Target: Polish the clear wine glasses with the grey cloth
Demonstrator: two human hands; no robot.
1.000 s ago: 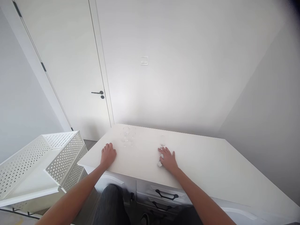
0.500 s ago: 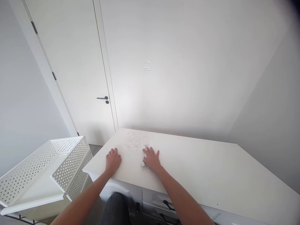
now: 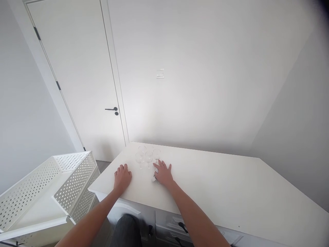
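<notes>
Several clear stemmed glasses stand close together at the left end of the white cabinet top. My right hand is at the lower part of the right-hand glass, thumb and fingers about its stem or foot, the other fingers spread. A small crumpled white thing, maybe tissue or cloth, shows under that hand, mostly hidden. My left hand rests palm down on the top, left of the glasses, fingers a little bent and apart, holding nothing.
A white cabinet top runs along the wall, with dark-handled drawers below its front edge. White perforated baskets stand at the left. Behind are a door with a dark handle and a light switch.
My right hand and the right-hand glass have shifted slightly left, nearer the other glasses. My left hand stays about where it was. The view has moved a little.
</notes>
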